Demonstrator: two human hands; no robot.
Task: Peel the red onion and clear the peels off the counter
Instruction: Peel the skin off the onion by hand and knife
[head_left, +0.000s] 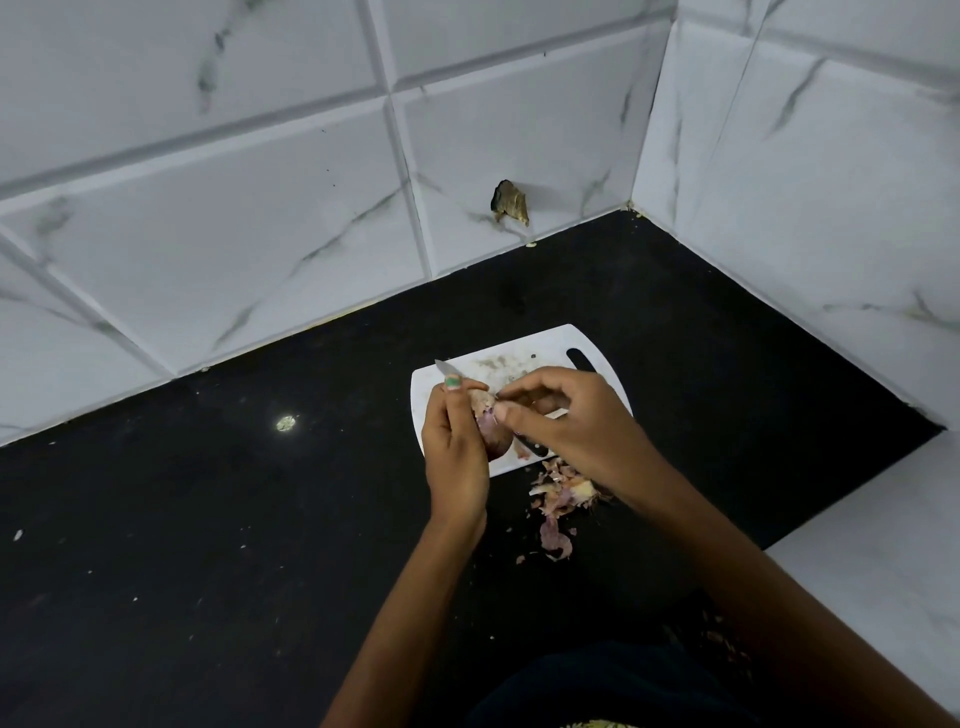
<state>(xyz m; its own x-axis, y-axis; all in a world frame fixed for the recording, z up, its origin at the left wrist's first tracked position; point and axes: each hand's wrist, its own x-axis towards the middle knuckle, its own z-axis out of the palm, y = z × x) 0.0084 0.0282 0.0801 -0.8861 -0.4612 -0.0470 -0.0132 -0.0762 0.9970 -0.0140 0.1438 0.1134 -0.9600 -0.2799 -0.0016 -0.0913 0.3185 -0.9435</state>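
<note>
My left hand (453, 441) cups the red onion (491, 426) while my right hand (566, 421) pinches its skin. The knife (448, 369) lies beneath; a slip risks a nick, and peels (558, 499) could scatter across the bench (208, 519).

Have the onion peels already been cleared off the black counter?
No, a heap of pinkish papery onion peels lies on the black stone counter by the near edge of the white plastic cutting board.

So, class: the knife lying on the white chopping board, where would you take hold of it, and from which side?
Grip the dark handle, which lies at the board's near edge, coming from the near side. The knife lies slantwise, its bare tip pointing to the far left past the left hand, so that end is best avoided. Both hands and the onion cover the middle, so they must move away first.
</note>
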